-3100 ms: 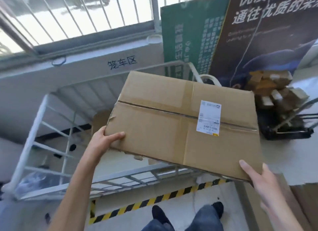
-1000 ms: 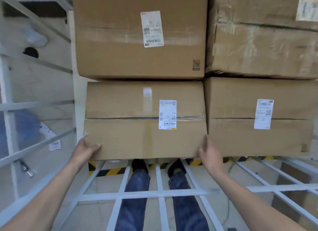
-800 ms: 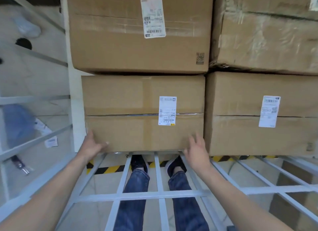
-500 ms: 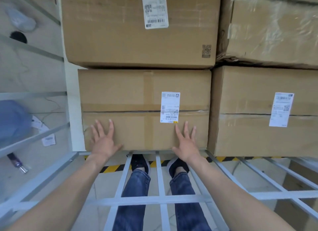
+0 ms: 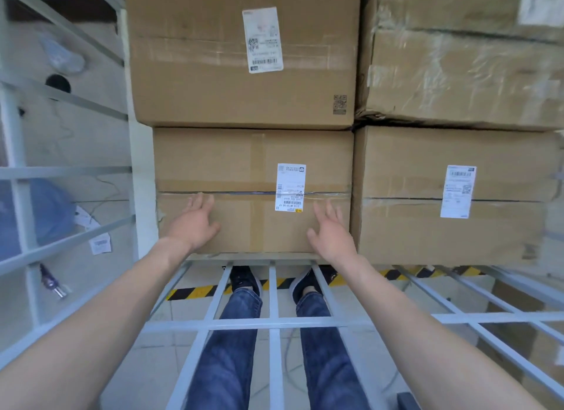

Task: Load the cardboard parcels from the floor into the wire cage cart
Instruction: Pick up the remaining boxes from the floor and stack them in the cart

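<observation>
I look down into the white wire cage cart [image 5: 274, 321]. A taped cardboard parcel [image 5: 232, 165] with a white label lies in the cart's near left corner. My left hand [image 5: 195, 223] lies flat on its top near the left edge, fingers straight. My right hand [image 5: 331, 232] hovers over or touches the parcel's right part with fingers spread; contact is unclear. Three other parcels fill the cart: a large one [image 5: 213, 83] behind it, one [image 5: 427, 226] to its right, and a plastic-wrapped one [image 5: 457, 74] at the far right.
The cart's left side bars [image 5: 61, 171] rise beside the parcel. Through the front bars I see my legs and shoes [image 5: 244, 280] on the floor by a yellow-black stripe [image 5: 198, 292]. More cardboard boxes [image 5: 518, 306] stand outside at lower right.
I carried the parcel over the cart's rail and set it down in the near left corner. My hands let go of its edges and moved onto its top.
</observation>
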Action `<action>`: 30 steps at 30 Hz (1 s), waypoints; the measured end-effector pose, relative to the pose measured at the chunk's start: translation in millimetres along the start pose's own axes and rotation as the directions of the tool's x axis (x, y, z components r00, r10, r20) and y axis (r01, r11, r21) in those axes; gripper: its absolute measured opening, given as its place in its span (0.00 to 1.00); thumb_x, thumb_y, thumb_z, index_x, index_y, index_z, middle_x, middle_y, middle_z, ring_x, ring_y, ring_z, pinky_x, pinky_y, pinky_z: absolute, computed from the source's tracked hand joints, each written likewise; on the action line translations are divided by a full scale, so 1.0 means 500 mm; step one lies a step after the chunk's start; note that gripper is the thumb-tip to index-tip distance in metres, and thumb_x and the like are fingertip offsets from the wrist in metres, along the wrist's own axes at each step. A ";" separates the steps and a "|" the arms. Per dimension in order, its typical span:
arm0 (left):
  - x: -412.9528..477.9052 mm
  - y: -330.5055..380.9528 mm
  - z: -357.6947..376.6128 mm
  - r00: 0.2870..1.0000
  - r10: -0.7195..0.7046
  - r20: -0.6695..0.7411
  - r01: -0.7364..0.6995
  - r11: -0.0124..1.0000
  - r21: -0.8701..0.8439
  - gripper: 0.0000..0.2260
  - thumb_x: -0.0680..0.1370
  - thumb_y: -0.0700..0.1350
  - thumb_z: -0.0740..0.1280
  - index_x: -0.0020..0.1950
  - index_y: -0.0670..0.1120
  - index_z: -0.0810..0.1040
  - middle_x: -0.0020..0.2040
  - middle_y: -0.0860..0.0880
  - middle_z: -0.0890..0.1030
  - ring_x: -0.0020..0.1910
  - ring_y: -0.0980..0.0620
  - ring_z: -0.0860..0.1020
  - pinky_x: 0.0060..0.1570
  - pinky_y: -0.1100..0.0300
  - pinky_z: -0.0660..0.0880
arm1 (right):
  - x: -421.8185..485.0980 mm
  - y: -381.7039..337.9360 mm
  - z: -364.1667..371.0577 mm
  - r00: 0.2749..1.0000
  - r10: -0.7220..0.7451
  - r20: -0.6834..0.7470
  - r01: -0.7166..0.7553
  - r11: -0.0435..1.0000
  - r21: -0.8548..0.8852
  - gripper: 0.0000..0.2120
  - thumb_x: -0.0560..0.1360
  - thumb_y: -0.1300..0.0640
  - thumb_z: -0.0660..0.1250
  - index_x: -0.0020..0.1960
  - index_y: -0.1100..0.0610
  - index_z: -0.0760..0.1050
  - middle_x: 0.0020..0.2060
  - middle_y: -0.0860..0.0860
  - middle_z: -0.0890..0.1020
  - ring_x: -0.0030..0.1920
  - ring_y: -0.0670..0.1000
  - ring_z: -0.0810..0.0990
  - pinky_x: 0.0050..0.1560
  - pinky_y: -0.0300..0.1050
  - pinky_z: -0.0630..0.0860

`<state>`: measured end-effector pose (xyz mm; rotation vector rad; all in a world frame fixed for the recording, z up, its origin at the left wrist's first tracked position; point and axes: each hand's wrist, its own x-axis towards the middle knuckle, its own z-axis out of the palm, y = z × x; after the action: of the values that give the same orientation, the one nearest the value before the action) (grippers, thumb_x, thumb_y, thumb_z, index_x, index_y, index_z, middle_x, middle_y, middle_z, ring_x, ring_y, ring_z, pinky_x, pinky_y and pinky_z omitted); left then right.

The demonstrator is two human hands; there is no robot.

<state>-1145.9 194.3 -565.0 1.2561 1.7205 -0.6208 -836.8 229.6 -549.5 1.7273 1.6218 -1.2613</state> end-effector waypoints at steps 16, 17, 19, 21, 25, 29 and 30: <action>-0.704 0.509 -0.271 0.873 0.389 -0.296 -0.386 0.920 0.069 0.31 0.82 0.52 0.59 0.82 0.48 0.50 0.82 0.45 0.53 0.80 0.46 0.50 0.75 0.53 0.53 | -0.630 -0.010 -0.409 0.976 -0.080 -0.204 0.094 0.994 0.060 0.33 0.82 0.53 0.58 0.82 0.49 0.47 0.82 0.54 0.43 0.81 0.60 0.43 0.78 0.57 0.50; -0.742 0.532 -0.276 0.859 0.417 -0.297 -0.412 0.907 0.082 0.31 0.82 0.51 0.59 0.82 0.48 0.50 0.82 0.45 0.52 0.80 0.46 0.49 0.76 0.54 0.52 | -0.672 -0.004 -0.417 0.971 -0.077 -0.226 0.098 0.992 0.082 0.34 0.82 0.53 0.58 0.82 0.48 0.46 0.82 0.53 0.43 0.81 0.59 0.43 0.78 0.57 0.50; -0.810 0.571 -0.276 0.829 0.477 -0.292 -0.469 0.877 0.101 0.31 0.82 0.51 0.59 0.82 0.49 0.50 0.82 0.45 0.52 0.80 0.46 0.49 0.77 0.53 0.51 | -0.750 0.004 -0.420 0.959 -0.075 -0.273 0.104 0.990 0.094 0.34 0.82 0.53 0.59 0.82 0.48 0.45 0.82 0.53 0.43 0.81 0.59 0.42 0.78 0.57 0.51; -0.876 0.610 -0.272 0.783 0.550 -0.292 -0.532 0.834 0.144 0.31 0.81 0.50 0.60 0.82 0.51 0.50 0.82 0.46 0.52 0.81 0.47 0.49 0.77 0.52 0.53 | -0.830 0.018 -0.413 0.935 -0.058 -0.349 0.087 0.994 0.068 0.35 0.82 0.52 0.60 0.82 0.48 0.43 0.82 0.53 0.42 0.81 0.59 0.42 0.78 0.58 0.52; -0.956 0.658 -0.241 0.719 0.643 -0.264 -0.616 0.765 0.187 0.32 0.81 0.50 0.60 0.82 0.52 0.49 0.82 0.48 0.52 0.81 0.49 0.48 0.76 0.53 0.51 | -0.947 0.053 -0.380 0.887 0.023 -0.461 0.018 0.996 0.085 0.36 0.83 0.47 0.57 0.82 0.50 0.38 0.82 0.53 0.42 0.80 0.59 0.41 0.78 0.57 0.47; -1.024 0.705 -0.185 0.619 0.760 -0.196 -0.720 0.649 0.245 0.31 0.81 0.52 0.60 0.82 0.52 0.52 0.82 0.48 0.54 0.80 0.49 0.49 0.76 0.55 0.52 | -1.060 0.130 -0.335 0.781 0.242 -0.576 -0.027 0.934 0.356 0.36 0.83 0.42 0.52 0.82 0.54 0.39 0.82 0.51 0.46 0.81 0.56 0.43 0.78 0.52 0.48; -1.037 0.720 -0.170 0.593 0.787 -0.170 -0.745 0.616 0.254 0.30 0.81 0.52 0.60 0.82 0.52 0.53 0.81 0.48 0.55 0.80 0.49 0.49 0.76 0.56 0.51 | -1.085 0.155 -0.321 0.756 0.293 -0.586 -0.037 0.912 0.408 0.35 0.83 0.41 0.52 0.82 0.54 0.40 0.82 0.51 0.47 0.81 0.56 0.43 0.78 0.52 0.49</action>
<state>-796.6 142.9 -34.8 2.0976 1.1250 -0.0443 -653.8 58.2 -36.5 2.7122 1.5563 -0.9833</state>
